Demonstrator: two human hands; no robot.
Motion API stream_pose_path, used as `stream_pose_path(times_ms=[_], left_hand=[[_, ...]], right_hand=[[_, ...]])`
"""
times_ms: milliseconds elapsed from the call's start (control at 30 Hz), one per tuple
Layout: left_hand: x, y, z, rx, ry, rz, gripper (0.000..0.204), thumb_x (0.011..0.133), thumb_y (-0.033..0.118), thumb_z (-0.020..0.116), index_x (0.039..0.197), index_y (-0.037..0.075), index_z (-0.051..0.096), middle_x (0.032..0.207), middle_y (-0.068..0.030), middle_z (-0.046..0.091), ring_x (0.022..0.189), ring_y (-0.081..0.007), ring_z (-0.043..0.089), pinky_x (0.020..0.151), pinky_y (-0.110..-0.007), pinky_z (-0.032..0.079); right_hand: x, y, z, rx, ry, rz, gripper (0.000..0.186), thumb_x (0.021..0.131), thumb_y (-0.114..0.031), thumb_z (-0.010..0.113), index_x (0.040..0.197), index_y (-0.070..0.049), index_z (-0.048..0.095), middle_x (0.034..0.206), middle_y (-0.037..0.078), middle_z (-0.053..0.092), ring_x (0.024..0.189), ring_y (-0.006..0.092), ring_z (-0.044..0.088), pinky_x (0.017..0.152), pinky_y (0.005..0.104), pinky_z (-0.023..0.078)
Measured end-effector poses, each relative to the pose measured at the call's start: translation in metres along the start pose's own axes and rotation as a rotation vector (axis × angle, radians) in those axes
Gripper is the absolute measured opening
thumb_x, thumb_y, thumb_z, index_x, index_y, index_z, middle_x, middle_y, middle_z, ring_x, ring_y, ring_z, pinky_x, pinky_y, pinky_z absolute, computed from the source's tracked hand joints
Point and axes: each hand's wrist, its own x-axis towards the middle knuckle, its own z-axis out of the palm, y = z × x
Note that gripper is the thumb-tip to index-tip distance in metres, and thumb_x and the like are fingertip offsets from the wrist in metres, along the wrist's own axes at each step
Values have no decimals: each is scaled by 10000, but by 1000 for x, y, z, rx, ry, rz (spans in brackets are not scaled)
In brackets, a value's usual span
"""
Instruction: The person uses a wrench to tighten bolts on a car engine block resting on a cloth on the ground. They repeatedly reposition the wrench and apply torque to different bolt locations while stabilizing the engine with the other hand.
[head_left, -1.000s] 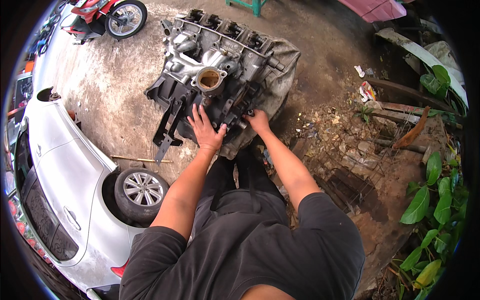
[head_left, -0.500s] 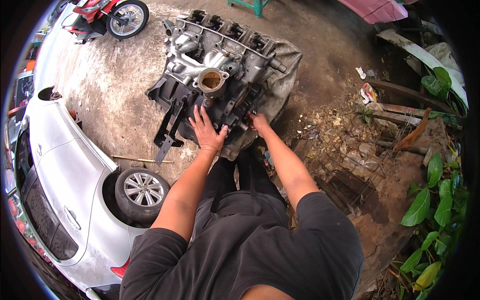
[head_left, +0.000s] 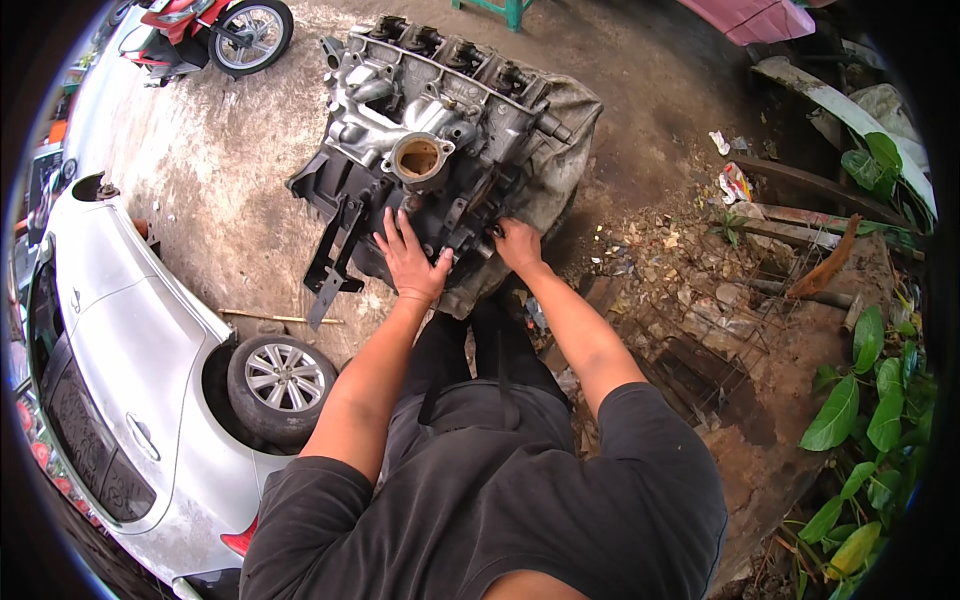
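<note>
An engine point(head_left: 412, 140) stands before me on a grey cloth, with bare metal castings on top and darker parts on the near side. Its round, open intake port point(head_left: 418, 158) faces up. My left hand point(head_left: 410, 262) lies on the dark near face of the engine, fingers spread, holding nothing. To its right, at the engine's near right corner, my right hand point(head_left: 518, 246) is closed. A small dark end shows by its fingers, but I cannot make out what it grips. A black metal bracket point(head_left: 335, 262) sticks out from the engine left of my left hand.
A silver car point(head_left: 150, 330) fills the left side, a wheel point(head_left: 283, 385) beside its arch. A red motorcycle point(head_left: 205, 35) stands far left, a green stool point(head_left: 500, 10) at the far edge. Rubble point(head_left: 690, 310), planks and leafy plants point(head_left: 850, 420) cover the right.
My right hand has turned slightly, its knuckles now more on top, and stays at the same corner of the engine. The left hand keeps its place.
</note>
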Motion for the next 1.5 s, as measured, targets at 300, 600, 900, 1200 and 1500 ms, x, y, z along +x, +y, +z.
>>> stream_pose_path(times_ms=[300, 600, 900, 1200, 1500], left_hand=[[0, 1, -1, 4, -6, -4, 1023, 743, 601, 570, 1471, 2, 171, 1512, -238, 155, 1397, -397, 188, 1129, -571, 83], [0, 0, -1, 14, -10, 4, 1013, 749, 587, 575, 1469, 0, 171, 1511, -241, 155, 1393, -405, 192, 1128, -574, 82], [0, 0, -1, 8, -1, 5, 1014, 748, 585, 580, 1469, -2, 174, 1507, -249, 158, 1395, -405, 184, 1129, -569, 86], [0, 0, -1, 16, -22, -3, 1023, 739, 553, 603, 1471, -2, 154, 1512, -245, 143, 1400, -401, 175, 1133, -564, 79], [0, 0, -2, 21, -30, -10, 1030, 736, 575, 590, 1468, -9, 161, 1510, -247, 148, 1399, -404, 178, 1135, -560, 74]], right_hand=[[9, 27, 17, 914, -339, 698, 244, 858, -228, 673, 826, 12, 641, 694, 74, 626, 534, 171, 531, 505, 307, 399], [12, 13, 1, 360, -224, 336, 251, 820, -223, 690, 859, 20, 644, 734, 143, 643, 589, 249, 583, 549, 342, 439], [7, 12, 8, 184, -142, 163, 262, 813, -228, 688, 895, 16, 637, 792, 198, 638, 668, 310, 625, 604, 373, 466], [14, 25, 12, 912, -359, 749, 209, 857, -217, 670, 851, -10, 638, 686, 78, 619, 538, 131, 529, 446, 266, 356], [4, -2, 0, 164, -144, 274, 347, 762, -234, 726, 996, 2, 629, 884, 224, 644, 867, 394, 622, 732, 444, 478]])
